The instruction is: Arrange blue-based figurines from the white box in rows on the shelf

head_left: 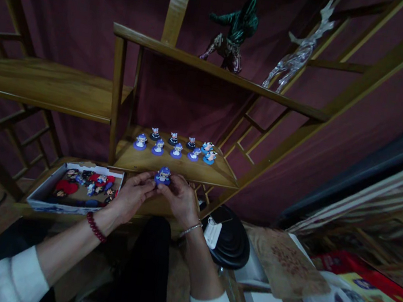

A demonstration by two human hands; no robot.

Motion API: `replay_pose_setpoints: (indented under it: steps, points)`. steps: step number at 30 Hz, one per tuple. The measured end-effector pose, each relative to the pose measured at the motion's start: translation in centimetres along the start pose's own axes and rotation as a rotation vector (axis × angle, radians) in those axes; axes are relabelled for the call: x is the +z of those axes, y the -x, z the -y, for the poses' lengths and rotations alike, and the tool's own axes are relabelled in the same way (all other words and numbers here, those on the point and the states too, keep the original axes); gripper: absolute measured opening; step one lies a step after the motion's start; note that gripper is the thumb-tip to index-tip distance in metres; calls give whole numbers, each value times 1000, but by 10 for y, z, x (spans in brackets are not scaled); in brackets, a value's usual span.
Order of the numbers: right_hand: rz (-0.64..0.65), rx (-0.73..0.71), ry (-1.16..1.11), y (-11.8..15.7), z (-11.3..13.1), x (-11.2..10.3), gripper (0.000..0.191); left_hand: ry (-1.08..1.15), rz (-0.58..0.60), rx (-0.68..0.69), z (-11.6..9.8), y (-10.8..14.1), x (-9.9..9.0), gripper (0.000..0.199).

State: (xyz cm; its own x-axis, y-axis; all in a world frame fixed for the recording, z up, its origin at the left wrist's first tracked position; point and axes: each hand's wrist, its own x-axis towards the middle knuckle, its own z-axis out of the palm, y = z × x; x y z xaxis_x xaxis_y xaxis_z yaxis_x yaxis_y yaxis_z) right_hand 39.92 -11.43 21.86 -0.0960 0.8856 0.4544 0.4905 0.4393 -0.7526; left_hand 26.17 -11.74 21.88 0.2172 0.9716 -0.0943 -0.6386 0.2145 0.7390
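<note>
Between my two hands is a small purple-haired figurine (163, 175) on a round purple base, held upright just in front of the shelf edge. My left hand (135, 192) pinches it from the left, and my right hand (180, 200) grips its right side. Behind it, on the wooden shelf (183, 169), stand several similar purple figurines (158, 147) in a front row. Several small dark-based figurines (173, 138) form the row at the back. Two blue-based figurines (209, 157) stand at the right end.
An open box (38, 200) with several mixed figurines sits on the lower shelf at left. A green-jacketed statue (234, 33) and a clear deer figure (296, 58) stand on the upper shelf. A black-lidded bin (232, 244), cardboard (283, 262) and a plastic bag (331, 301) are at right.
</note>
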Motion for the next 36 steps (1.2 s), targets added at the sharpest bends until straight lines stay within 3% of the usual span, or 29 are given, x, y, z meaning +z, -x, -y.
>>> replay_pose_setpoints:
  steps: [11, 25, 28, 30, 36]
  points:
    - [84, 8, 3, -12, 18, 4, 23, -51, -26, 72, -11, -3, -7, 23]
    - [32, -19, 16, -36, 6, 41, 26, -128, -151, 183, -32, -1, -25, 23]
    - [23, -16, 40, -42, 9, 45, 23, -296, -115, 256, -32, 2, -33, 25]
    - [32, -11, 65, -46, 11, 47, 23, -522, -109, 351, -32, 4, -40, 25]
    - [13, 8, 111, -54, 10, 56, 40, -1362, -109, 822, -31, 15, -55, 31]
